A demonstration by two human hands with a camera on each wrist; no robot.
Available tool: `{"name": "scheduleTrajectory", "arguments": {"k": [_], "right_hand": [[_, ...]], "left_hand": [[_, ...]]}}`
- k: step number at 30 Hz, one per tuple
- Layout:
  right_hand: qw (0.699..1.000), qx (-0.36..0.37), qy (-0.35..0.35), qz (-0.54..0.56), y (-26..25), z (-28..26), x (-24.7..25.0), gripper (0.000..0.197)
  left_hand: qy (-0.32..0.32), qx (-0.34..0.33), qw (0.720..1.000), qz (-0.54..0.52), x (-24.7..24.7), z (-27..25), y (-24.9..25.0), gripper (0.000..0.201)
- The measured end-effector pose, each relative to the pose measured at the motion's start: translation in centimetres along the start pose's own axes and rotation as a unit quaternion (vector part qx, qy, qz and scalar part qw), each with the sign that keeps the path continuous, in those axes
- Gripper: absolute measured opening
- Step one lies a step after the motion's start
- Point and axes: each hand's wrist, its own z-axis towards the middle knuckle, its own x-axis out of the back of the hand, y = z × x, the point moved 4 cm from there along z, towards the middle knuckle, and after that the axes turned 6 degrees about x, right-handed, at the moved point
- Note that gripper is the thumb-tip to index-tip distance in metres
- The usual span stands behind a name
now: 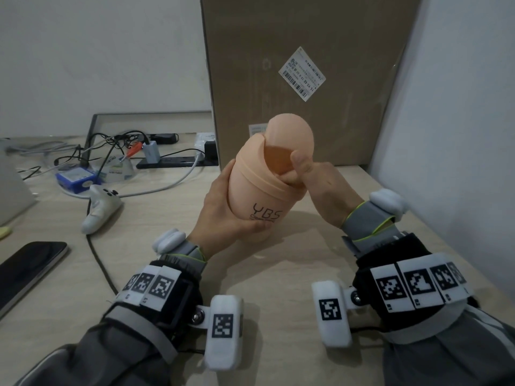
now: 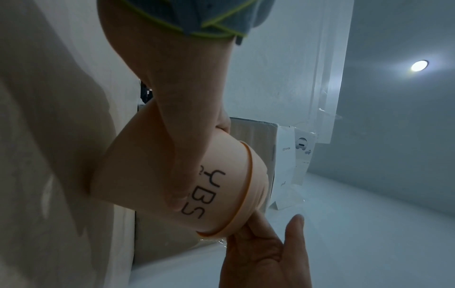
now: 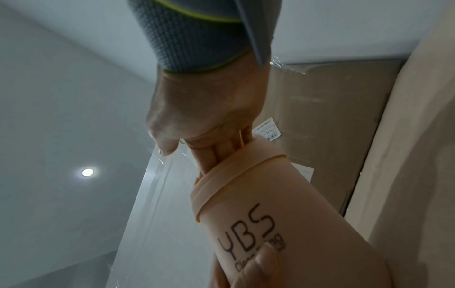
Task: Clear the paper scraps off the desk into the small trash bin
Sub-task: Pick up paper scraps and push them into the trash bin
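Note:
A small peach trash bin marked "YBS" is held tilted above the desk. My left hand wraps round its body from the left, thumb across the lettering. My right hand grips the domed lid, its thumb lying on the darker swing flap and its fingers tucked against the lid above the rim. The bin fills the lower part of the right wrist view. No paper scraps show in any view, and the bin's inside is hidden.
A tall cardboard box stands right behind the bin and a white panel closes the right side. To the left lie a phone, a white controller, a blue box and tangled cables by a power strip.

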Motion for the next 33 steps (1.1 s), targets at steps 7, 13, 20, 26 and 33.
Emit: {"name": "scheduleTrajectory", "arguments": {"k": [7, 13, 20, 26, 33], "right_hand": [[0.987, 0.086, 0.069, -0.114, -0.3, 0.2, 0.9, 0.061], [0.987, -0.003, -0.053, -0.150, -0.9, -0.5, -0.2, 0.058], [0.995, 0.057, 0.044, -0.072, -0.5, 0.2, 0.1, 0.066], [0.953, 0.142, 0.253, -0.084, -0.8, -0.6, 3.2, 0.048], [0.976, 0.119, 0.174, -0.060, 0.8, 0.7, 2.4, 0.033]], "left_hand": [[0.000, 0.014, 1.000, -0.016, 0.0, -0.1, -0.1, 0.138], [-0.019, 0.005, 1.000, -0.019, -0.4, -0.4, 0.4, 0.135], [-0.014, 0.001, 1.000, -0.023, -0.3, -0.4, 0.3, 0.132], [-0.015, 0.012, 0.999, -0.050, -0.1, -0.6, 0.2, 0.130], [-0.025, 0.014, 0.995, -0.090, -0.4, -0.7, 0.7, 0.127]]}}
